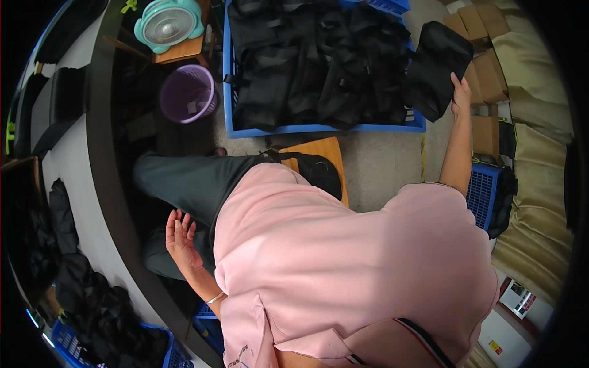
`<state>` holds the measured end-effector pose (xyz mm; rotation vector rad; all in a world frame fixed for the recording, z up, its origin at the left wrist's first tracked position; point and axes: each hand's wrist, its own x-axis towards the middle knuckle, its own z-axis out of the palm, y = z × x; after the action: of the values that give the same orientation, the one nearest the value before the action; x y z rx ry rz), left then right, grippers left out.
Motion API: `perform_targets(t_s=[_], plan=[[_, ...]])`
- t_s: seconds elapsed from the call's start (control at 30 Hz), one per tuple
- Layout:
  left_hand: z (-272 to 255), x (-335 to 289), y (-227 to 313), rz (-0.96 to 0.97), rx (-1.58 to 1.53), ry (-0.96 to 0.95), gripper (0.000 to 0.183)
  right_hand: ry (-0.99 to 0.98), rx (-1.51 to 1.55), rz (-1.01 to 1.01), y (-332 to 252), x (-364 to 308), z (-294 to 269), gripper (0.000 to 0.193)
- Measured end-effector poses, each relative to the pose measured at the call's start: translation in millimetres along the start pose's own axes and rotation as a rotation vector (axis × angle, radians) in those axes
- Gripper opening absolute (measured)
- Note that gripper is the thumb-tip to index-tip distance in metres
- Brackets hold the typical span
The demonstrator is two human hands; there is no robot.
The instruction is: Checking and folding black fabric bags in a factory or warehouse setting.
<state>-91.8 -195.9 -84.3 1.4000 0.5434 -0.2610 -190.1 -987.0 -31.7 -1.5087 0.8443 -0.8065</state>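
Reaching far out to the right, a person in a pink shirt pinches one black fabric bag (437, 67) by its lower right corner w/ the right hand (460, 93), fingers closed on the cloth. Bag hangs just past the right end of the blue crate (228, 92), overlapping the rim; its long axis runs diagonally, upper right to lower left, toward the stack of black bags (319, 61) inside. Left hand (180, 238) is open, palm up, fingers spread, holding nothing, low beside the dark trousers and well apart from the crate, so the right arm is much the nearer. Purple basket (188, 93) stands left of crate.
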Motion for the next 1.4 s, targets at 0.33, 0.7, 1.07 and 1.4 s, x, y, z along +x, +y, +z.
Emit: perform_targets(t_s=[0.33, 0.7, 1.07, 1.4], plan=[[3, -10, -17, -0.050, 0.034, -0.020, 0.041, -0.056, -0.949, 0.220, 181, 8, -24, 0.094], [11, -32, -9, -0.017, 0.183, -0.024, 0.034, 0.020, -1.579, -0.226, 202, -94, 71, 0.073], [2, -28, -20, 0.034, 0.143, -0.010, 0.035, -0.565, -1.661, -0.701, 171, -79, 104, 0.024], [-29, -16, -37, 0.017, -0.103, 0.044, 0.035, -0.740, -1.834, -0.452, 141, -107, 220, 0.015]])
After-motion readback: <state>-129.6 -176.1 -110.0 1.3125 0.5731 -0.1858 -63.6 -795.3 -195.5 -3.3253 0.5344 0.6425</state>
